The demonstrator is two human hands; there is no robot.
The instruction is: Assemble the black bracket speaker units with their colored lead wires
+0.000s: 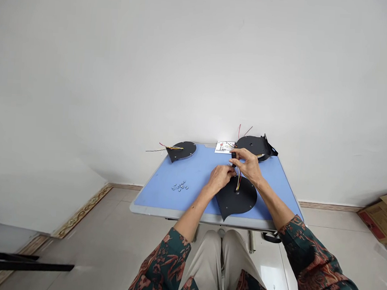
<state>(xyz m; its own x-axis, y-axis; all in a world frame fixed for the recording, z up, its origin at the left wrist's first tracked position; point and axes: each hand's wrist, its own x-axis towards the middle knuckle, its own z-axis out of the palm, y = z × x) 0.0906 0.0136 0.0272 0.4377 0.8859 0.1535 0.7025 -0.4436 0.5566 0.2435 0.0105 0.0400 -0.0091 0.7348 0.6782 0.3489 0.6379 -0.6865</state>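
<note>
One broad white wall (199, 66) stands behind everything, meeting a pale tiled floor (114, 236); a cardboard box (383, 218) sits on that floor, out at three o'clock. Against the wall is the bench (159, 191), its flat blue top edged in grey; take its middle as the clock centre, twelve toward the wall.

At one o'clock lies a bracketed black disc (246, 142), and between ten and eleven a second black disc (188, 150), both trailing thin wires. The near black disc (244, 202) lies flat at about four, its point toward its own seven. It looks stiff and fairly light, smooth enough to slide, so the rim seems the place to take hold; the coloured wires (239, 179) rising from its hub look soft and easily strained.

The hands are close together at its far edge. The right hand (248, 165) pinches a black tool handle (234, 162), probably a screwdriver, roughly upright; the left hand (220, 178) gathers its fingers by the handle's lower end, but whether they clasp anything cannot be told. A printed card (222, 146) lies at twelve, and small silvery screws (180, 187) scatter near nine.
</note>
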